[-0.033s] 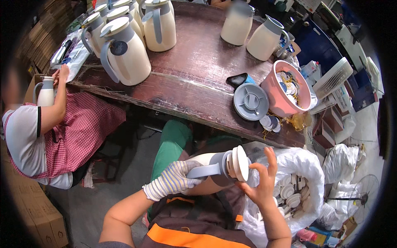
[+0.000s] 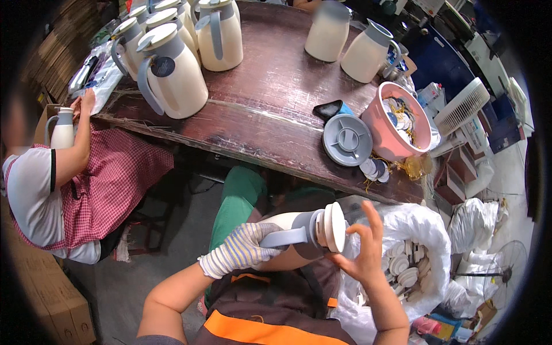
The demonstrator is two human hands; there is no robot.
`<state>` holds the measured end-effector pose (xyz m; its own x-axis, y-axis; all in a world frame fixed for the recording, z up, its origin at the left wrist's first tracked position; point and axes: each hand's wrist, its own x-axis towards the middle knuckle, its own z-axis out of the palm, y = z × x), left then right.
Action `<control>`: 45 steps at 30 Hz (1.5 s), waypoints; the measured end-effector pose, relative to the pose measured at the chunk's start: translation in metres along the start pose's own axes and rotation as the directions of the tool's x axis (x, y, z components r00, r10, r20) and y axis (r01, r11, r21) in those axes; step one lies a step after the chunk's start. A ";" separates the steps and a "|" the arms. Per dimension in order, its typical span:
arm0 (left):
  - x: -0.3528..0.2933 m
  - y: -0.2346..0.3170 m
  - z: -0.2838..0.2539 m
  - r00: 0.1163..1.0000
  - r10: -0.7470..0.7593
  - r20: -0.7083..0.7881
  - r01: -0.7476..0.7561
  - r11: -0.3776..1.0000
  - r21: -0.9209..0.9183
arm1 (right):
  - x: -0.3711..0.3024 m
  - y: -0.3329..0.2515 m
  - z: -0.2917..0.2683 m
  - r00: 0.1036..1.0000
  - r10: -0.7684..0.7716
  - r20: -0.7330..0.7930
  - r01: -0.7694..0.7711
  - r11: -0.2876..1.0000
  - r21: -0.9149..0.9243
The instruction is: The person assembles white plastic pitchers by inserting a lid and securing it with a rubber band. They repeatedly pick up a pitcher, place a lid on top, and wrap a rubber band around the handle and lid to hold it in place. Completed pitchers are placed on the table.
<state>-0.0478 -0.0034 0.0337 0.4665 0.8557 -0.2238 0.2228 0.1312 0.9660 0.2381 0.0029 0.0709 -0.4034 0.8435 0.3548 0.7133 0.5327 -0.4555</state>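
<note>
A white thermos jug with a grey neck and handle lies tilted across my lap, its top to the right. My left hand, in a striped knit glove, is closed round it at the handle. A round white lid sits at the mouth, slightly proud of the grey collar. My bare right hand is beside the lid, fingers spread and curved. Its thumb is at the lid's lower edge; whether it touches cannot be made out.
A white-lined sack of white lids stands at my right. The wooden table holds several jugs, a pink bucket of round tags and a grey disc-shaped lid. A co-worker sits at left with a small jug.
The raised finger of my right hand has leaned slightly left, toward the lid. My left hand and the jug stay in place. The view has shifted very slightly.
</note>
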 end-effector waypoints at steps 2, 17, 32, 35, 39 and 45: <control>0.007 -0.001 0.001 0.999 0.027 0.030 -0.029 0.996 0.080 | 0.009 0.006 0.002 0.996 0.056 0.070 -0.076 0.942 0.327; 0.013 -0.001 -0.007 0.999 -0.009 0.048 0.008 0.999 0.034 | 0.035 -0.027 0.021 0.983 0.087 0.162 -0.092 0.995 0.022; 0.114 -0.027 0.027 0.992 0.080 0.100 -0.077 0.996 -0.034 | 0.046 -0.038 0.007 0.701 -0.686 0.195 0.606 0.717 0.344; 0.091 -0.016 0.007 0.983 0.086 -0.161 -0.022 0.932 0.363 | 0.036 -0.012 0.011 0.912 -0.359 0.199 0.306 0.918 0.253; 0.023 0.007 0.052 0.926 0.376 -0.027 -0.334 0.851 0.404 | 0.041 0.027 0.032 0.874 0.356 0.331 -0.436 0.875 0.210; 0.045 -0.008 0.000 0.985 0.118 -0.130 -0.097 0.983 0.156 | 0.044 0.005 0.019 0.926 -0.061 0.374 -0.027 0.974 0.226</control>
<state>-0.0290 0.0342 0.0157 0.3744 0.9229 -0.0900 0.3075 -0.0320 0.9510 0.2128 0.0437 0.0688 -0.6309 0.7741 0.0512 0.5759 0.5116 -0.6377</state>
